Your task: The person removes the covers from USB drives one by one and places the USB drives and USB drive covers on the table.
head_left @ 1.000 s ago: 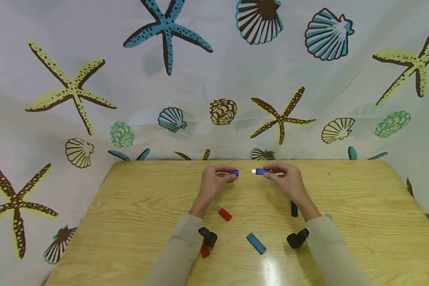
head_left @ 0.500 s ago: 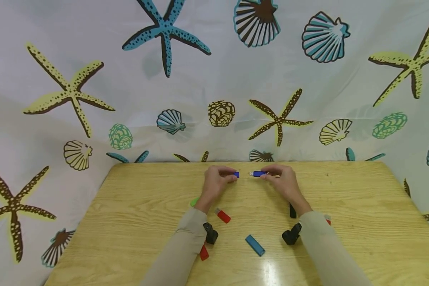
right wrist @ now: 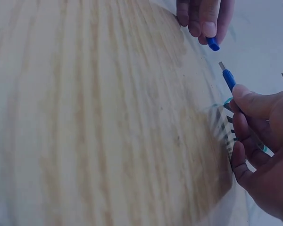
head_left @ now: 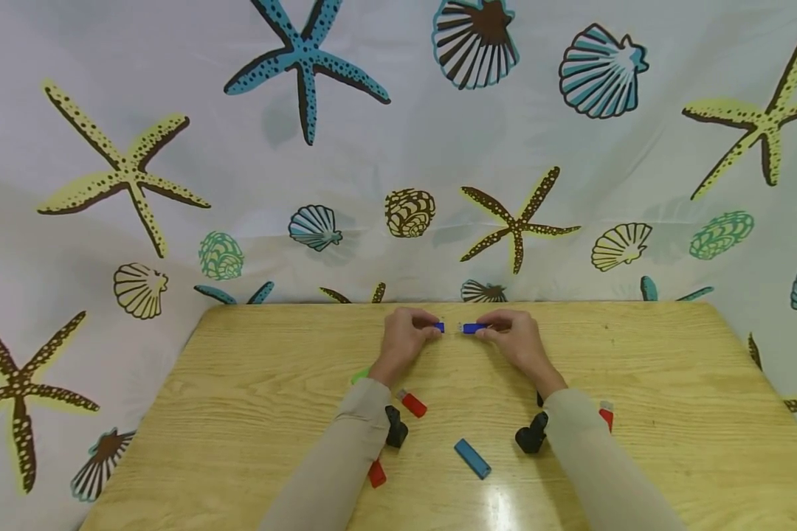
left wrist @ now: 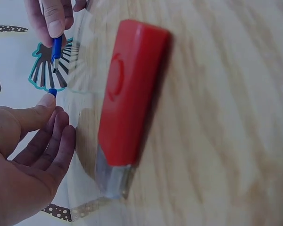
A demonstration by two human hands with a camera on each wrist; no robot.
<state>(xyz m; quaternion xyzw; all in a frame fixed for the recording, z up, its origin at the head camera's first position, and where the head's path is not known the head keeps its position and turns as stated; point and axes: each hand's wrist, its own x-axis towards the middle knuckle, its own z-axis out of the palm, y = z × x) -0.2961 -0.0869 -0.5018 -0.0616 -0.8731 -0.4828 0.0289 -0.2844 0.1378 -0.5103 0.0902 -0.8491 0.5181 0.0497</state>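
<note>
Between thumb and fingertips, my left hand (head_left: 404, 341) pinches a small blue cap (head_left: 440, 327) near the table's far edge. Facing it from the right, my right hand (head_left: 519, 343) grips a blue USB stick (head_left: 473, 329) by its rear end. The stick's metal plug points left toward the cap, with a short gap between them. In the left wrist view the cap (left wrist: 52, 92) and the plug end of the stick (left wrist: 56, 49) line up apart from each other. The right wrist view also shows cap (right wrist: 212, 44) and stick (right wrist: 229, 79) separated.
On the wooden table (head_left: 272, 354) lie a red USB stick (head_left: 413, 403), another red one (head_left: 377, 473) by the left sleeve, a teal-blue one (head_left: 472, 459), and a red one (head_left: 606, 417) beside the right sleeve. A green item (head_left: 361, 376) is partly hidden behind the left wrist.
My right hand has moved left with the blue USB stick, and my left hand slightly right with the cap, narrowing the gap. The red stick beside the right sleeve has come into fuller view.
</note>
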